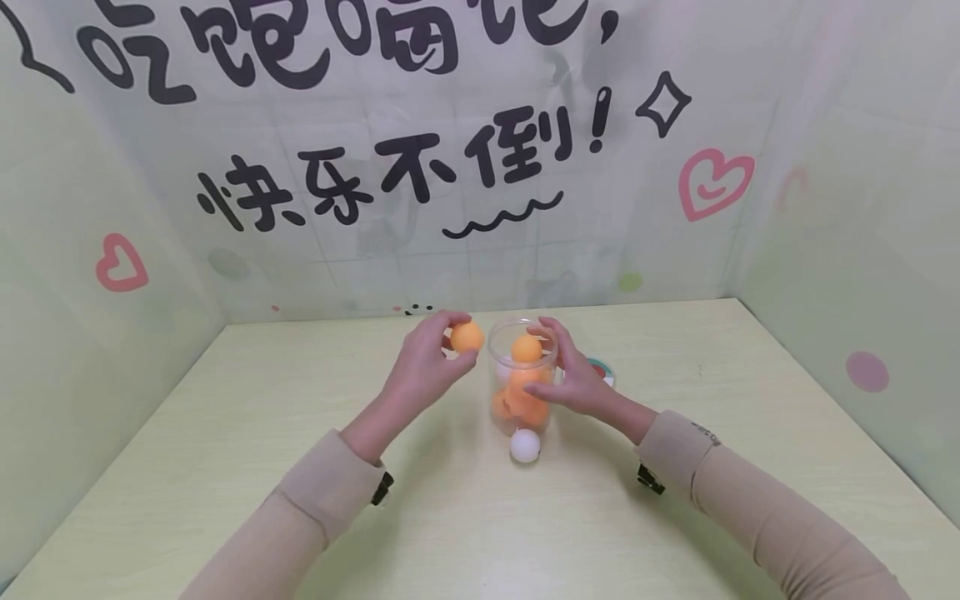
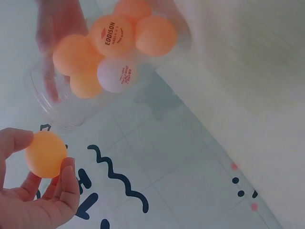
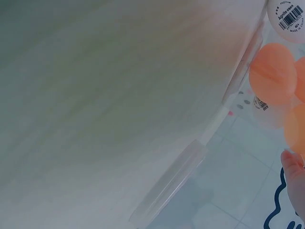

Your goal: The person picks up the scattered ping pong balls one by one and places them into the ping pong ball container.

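Note:
Between the thumb and fingertips of my left hand (image 1: 429, 357) is an orange ping-pong ball (image 1: 467, 337), just left of the jar's rim. The clear plastic jar (image 1: 495, 367) stands upright on the table, with several orange balls (image 2: 112, 37) and a white ball (image 2: 116, 75) inside. My right hand (image 1: 576, 377) grips the jar from its right side near the top, thumb in front and fingers round the far side. Right in front of the jar's base lies a loose white ping-pong ball (image 1: 525, 446). The right wrist view shows only part of the right hand.
A round, coloured flat piece (image 1: 602, 372) lies on the table (image 1: 300, 433) behind my right hand, partly hidden. Behind the table hangs a pale backdrop (image 1: 375, 250) with black lettering, and similar pale walls flank both sides.

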The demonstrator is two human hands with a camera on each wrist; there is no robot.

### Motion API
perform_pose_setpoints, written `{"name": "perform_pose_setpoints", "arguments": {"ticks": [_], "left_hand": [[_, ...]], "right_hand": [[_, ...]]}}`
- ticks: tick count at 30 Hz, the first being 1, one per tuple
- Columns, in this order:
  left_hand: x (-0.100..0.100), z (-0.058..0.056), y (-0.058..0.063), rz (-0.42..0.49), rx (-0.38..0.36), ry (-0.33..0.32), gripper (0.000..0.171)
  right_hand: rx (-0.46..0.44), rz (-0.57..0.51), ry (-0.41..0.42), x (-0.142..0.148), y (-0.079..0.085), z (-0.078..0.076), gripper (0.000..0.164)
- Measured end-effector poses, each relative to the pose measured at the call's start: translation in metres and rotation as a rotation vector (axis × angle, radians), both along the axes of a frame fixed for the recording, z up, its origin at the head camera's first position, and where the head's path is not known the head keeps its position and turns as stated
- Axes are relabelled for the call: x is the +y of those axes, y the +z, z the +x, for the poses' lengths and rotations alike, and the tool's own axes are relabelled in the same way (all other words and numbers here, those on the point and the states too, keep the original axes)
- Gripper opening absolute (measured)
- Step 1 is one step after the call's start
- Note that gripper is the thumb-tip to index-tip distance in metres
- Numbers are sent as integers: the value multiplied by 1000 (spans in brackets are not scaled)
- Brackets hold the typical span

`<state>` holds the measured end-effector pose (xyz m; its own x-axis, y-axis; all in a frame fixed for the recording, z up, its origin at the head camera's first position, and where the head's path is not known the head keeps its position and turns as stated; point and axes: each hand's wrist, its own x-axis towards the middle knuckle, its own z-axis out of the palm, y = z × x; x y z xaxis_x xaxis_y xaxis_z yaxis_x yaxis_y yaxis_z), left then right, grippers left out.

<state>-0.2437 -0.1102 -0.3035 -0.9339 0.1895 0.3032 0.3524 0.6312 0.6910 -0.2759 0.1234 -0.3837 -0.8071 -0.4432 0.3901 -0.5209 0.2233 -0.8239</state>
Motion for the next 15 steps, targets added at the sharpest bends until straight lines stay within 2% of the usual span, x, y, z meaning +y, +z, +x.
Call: {"name": "perform_pose_setpoints", "arguments": {"ticks": [9, 15], "left_hand": [[17, -5, 11, -3, 22, -58, 45], [25, -12, 13, -90, 51, -113, 46]], "right_hand": [[-16, -3, 7, -1, 2, 1, 91], [-13, -5, 2, -1, 2, 1, 90]]}}
